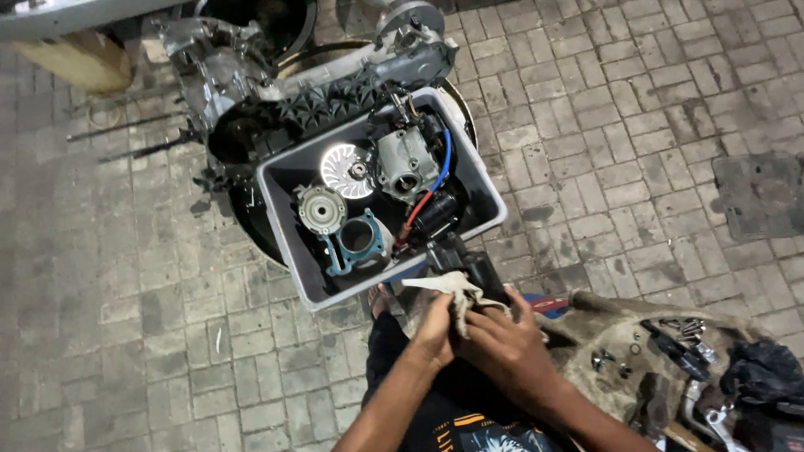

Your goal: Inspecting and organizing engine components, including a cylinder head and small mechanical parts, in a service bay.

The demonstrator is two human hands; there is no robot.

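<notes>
I see two hands at the bottom centre, close together. My left hand (435,328) and my right hand (502,339) are both curled around one dirty pale rag (448,291), pinching it between them, with a dark part (469,266) partly wrapped in it just above. The rag sits at the near edge of one grey plastic tub (289,243) on the paved floor (628,125). Inside the tub I count one finned round fan disc (347,170), one smaller round grey cover (322,209), one blue-tinted cylinder block (358,238) and one metal carburettor-like body (405,163) with one blue hose (446,155) and one red wire (416,211). One engine casing (251,75) lies behind the tub.
</notes>
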